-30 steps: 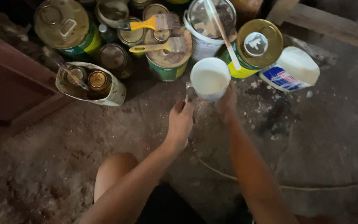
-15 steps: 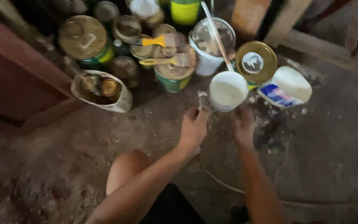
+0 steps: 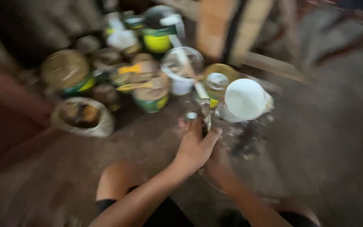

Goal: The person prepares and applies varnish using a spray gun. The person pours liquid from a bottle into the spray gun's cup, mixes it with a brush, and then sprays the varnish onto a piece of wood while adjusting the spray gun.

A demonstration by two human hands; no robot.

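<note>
Fingers [image 3: 204, 138] of the left hand [image 3: 194, 149] curl closed around a thin metal tool [image 3: 207, 117], its shaft rising out of the fist. The picture is motion-blurred, so what kind of tool it is cannot be told. The right hand [image 3: 217, 164] sits just below and behind the left one, touching it and mostly hidden by it; whether its fingers are open or closed cannot be told. Both forearms reach up from the bottom edge, with a bare knee [image 3: 116, 180] to the left of them.

A small white pot [image 3: 243, 100] of white paint stands on the dirt floor [image 3: 316, 147], just up and to the right of the left hand. A small round cap [image 3: 191, 115] lies just beside the thumb. Farther up from the white pot, on its left, stands a crowd of paint cans: a gold-lidded tin [image 3: 217, 80] touching the pot's left side, a clear tub [image 3: 182, 67] with a stirring stick, a green can [image 3: 151, 94] with yellow-handled brushes [image 3: 133, 69] laid across it, and a large lidded can [image 3: 66, 73] at far left. A pale bowl-shaped container [image 3: 82, 117] holding small tins lies well left of the hands.
</note>
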